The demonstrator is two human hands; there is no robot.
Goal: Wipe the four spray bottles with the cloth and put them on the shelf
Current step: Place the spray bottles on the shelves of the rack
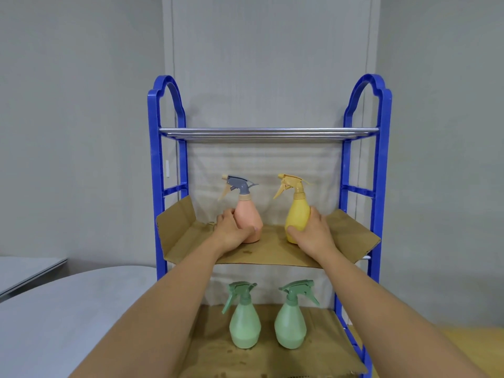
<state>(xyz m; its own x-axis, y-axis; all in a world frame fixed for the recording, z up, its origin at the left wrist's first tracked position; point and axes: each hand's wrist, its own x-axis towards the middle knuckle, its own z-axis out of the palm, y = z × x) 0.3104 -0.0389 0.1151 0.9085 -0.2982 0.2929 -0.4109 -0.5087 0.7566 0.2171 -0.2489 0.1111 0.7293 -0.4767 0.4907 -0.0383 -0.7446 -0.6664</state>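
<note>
The pink spray bottle (248, 222) with a grey trigger head stood upright on the cardboard liner (267, 252) of the middle tier of the blue shelf (380, 186), and the yellow spray bottle (297, 214) stood upright just to its right, the two apart. Both nozzles pointed left. The left hand (231, 227) curled round the lower body of the pink bottle, thumb across its front and fingers behind it. The right hand (313, 230) wrapped the yellow bottle's body in the same way, thumb low on the front. On the tier below, two green spray bottles (244, 326) (290, 323) stood upright side by side on another cardboard sheet (321, 347), close but apart, the left one's nozzle facing left and the right one's facing right. The top tier was made of metal rails (268, 132). A grey bench (68, 309) lay to the left of the shelf, and a grey wall (81, 105) stood behind it.
</note>
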